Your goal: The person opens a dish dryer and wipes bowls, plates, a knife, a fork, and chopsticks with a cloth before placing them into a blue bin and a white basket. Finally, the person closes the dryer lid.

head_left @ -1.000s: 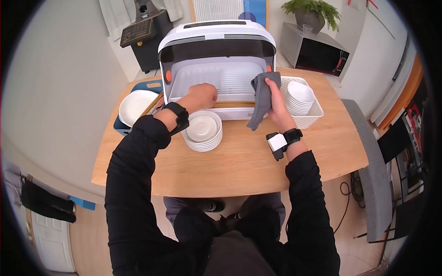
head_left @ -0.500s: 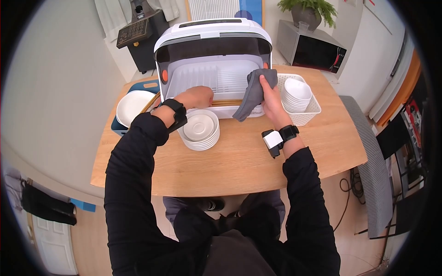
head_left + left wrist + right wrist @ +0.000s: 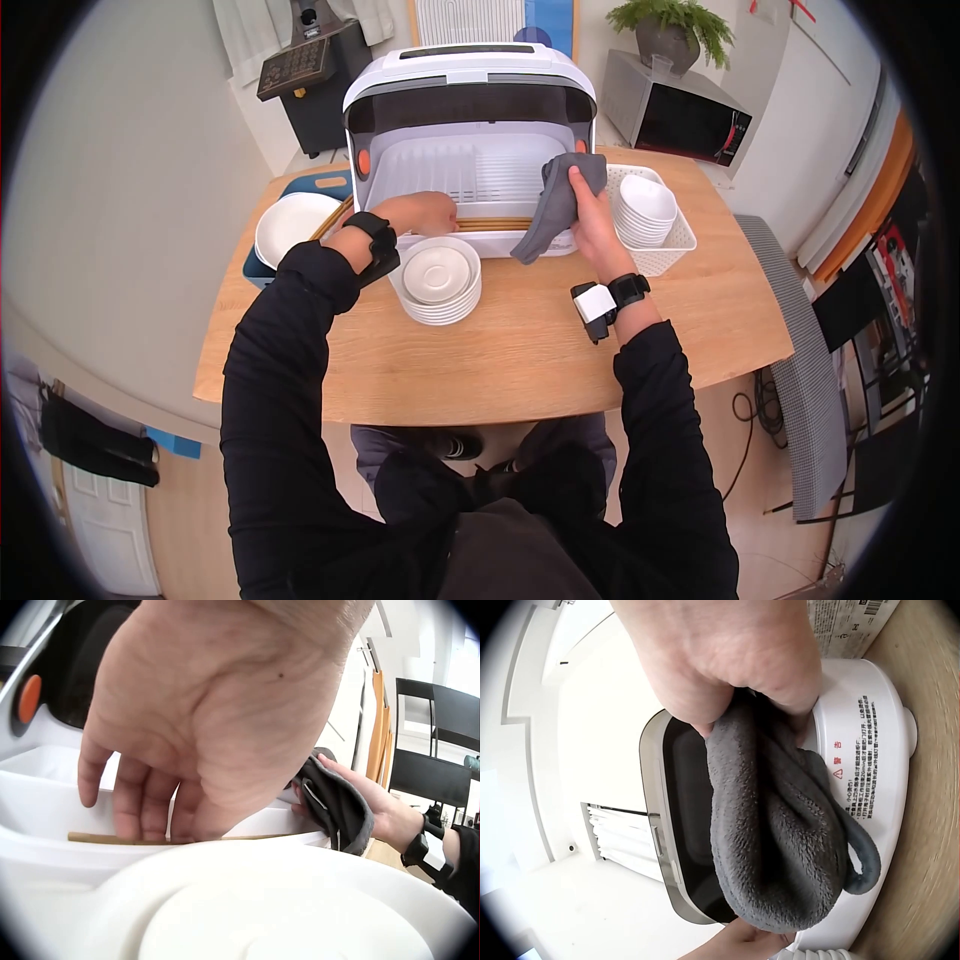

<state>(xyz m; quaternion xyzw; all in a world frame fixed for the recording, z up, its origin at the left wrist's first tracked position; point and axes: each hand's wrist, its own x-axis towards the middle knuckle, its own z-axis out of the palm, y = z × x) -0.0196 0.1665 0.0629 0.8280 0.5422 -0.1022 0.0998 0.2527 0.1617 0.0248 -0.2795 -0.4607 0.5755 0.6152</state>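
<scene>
A white dish cabinet [image 3: 470,64] with a raised dark lid stands at the back of the table, a ribbed rack inside. In its front trough lie wooden chopsticks [image 3: 500,224]. My left hand [image 3: 425,212] reaches down into the trough, its fingertips pinching the chopsticks in the left wrist view. My right hand [image 3: 596,225] grips a fuzzy grey cloth [image 3: 776,825] with a loop, its lower end hanging over the cabinet's front right edge. Just below my left hand stands a stack of white plates [image 3: 440,285], a smaller saucer on top.
At the left, a blue basket [image 3: 258,270] holds white plates [image 3: 290,225], more chopsticks [image 3: 335,217] beside them. A white perforated basket [image 3: 680,245] with stacked white bowls [image 3: 647,205] stands right of the cabinet. Behind is a microwave [image 3: 690,115] bearing a potted plant [image 3: 668,40].
My left hand has shifted slightly left along the trough. The grey cloth in my right hand has moved left, its lower end swinging toward the cabinet's front.
</scene>
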